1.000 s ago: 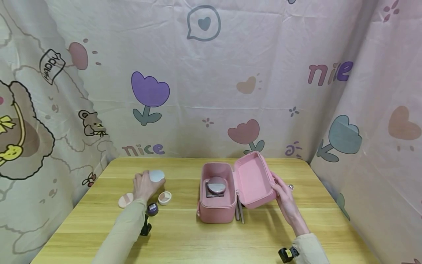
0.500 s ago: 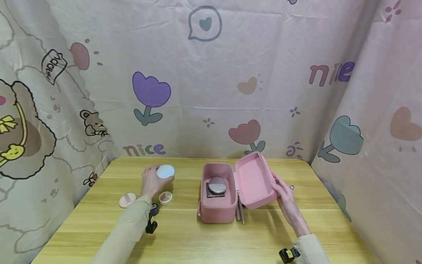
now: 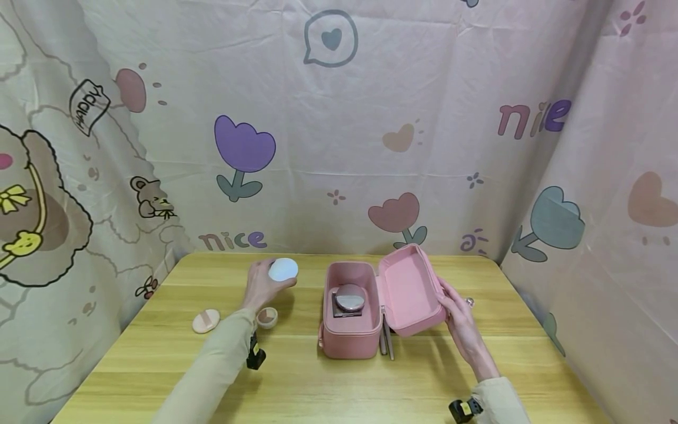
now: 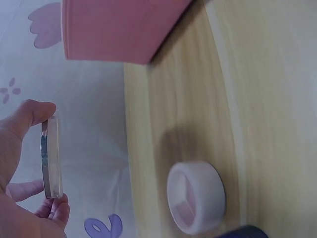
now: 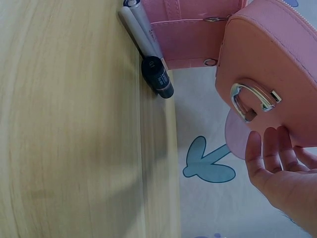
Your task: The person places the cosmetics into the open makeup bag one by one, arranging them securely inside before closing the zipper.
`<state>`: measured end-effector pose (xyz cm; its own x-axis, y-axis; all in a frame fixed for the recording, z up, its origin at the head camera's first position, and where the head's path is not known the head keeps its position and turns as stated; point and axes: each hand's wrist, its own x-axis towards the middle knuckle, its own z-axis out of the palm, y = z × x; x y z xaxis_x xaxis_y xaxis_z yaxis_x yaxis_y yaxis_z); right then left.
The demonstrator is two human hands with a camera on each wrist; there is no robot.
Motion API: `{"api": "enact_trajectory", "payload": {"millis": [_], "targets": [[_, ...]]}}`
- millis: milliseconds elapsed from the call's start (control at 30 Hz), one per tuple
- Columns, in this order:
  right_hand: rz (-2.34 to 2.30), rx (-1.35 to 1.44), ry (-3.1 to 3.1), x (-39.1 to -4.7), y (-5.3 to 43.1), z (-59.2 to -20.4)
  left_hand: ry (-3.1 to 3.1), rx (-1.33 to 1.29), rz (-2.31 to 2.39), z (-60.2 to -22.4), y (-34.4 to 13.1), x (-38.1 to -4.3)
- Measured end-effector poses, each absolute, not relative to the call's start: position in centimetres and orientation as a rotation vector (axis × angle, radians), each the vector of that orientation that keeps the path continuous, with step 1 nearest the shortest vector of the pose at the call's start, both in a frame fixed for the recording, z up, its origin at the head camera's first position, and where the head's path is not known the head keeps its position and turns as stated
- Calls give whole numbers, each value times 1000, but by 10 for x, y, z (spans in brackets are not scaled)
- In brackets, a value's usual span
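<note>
My left hand (image 3: 261, 284) pinches a round, thin compact (image 3: 283, 270) by its edges above the table; its pale face shows in the head view and its slim side in the left wrist view. To the right stands a pink makeup case (image 3: 351, 344), with its lid (image 3: 408, 285) swung out to the right. My right hand (image 3: 459, 315) holds the lid at its outer edge, fingers against the outside near a metal-ringed handle (image 5: 252, 99). Inside the case lie a round, shiny compact (image 3: 350, 297) and a dark, flat square item (image 3: 339, 312).
A powder puff (image 3: 205, 321) and a small white pot (image 3: 267, 318) lie left on the table. A dark, round item (image 4: 245, 232) shows at the left wrist view's bottom edge. Slim tubes (image 5: 138, 29) and a short black-capped one (image 5: 157, 77) lie beside the case. Printed cloth hangs behind.
My left hand has lifted the compact and carried it right, toward the case. My forearm now covers the dark jar in the head view. My right hand stays on the lid.
</note>
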<state>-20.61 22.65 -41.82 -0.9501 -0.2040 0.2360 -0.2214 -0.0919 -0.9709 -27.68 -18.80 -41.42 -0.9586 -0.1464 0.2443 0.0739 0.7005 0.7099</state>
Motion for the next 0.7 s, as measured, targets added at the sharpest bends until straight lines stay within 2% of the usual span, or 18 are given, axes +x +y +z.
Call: {"api": "enact_trajectory", "payload": {"millis": [700], "targets": [[2271, 499, -2094, -207, 227, -419, -2583, -115, -1112, -401, -146, -286]]}}
